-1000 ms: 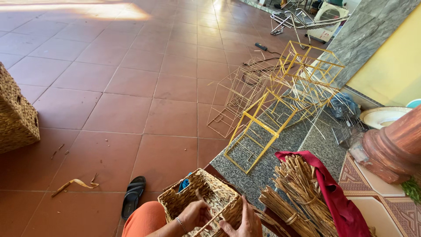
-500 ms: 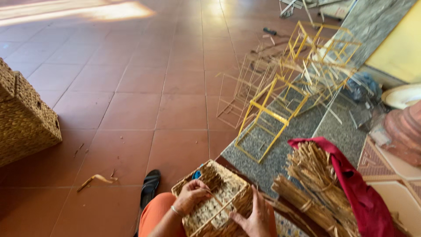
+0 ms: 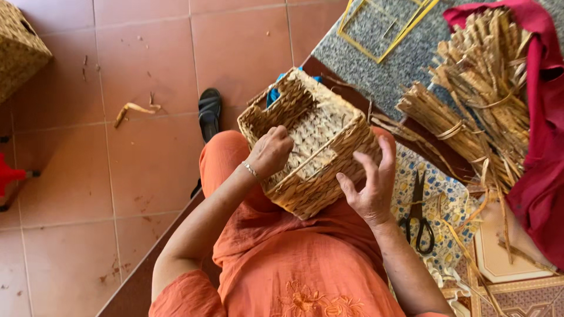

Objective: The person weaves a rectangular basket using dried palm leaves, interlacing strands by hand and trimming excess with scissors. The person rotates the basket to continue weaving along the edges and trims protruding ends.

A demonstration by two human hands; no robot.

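- Centrally, the woven basket point(image 3: 311, 147) rests on the lap, tilted, between both hands.
- Left hand point(image 3: 270, 151) clenched on its top; whether it pinches a strand is unclear.
- Right hand point(image 3: 370, 188) grips its side.
- Right of that hand lie scissors point(image 3: 418, 217) and reed bundles point(image 3: 470, 100).
- Open tiled floor point(image 3: 147, 164) spreads left; a sandal point(image 3: 210, 111) is half hidden.
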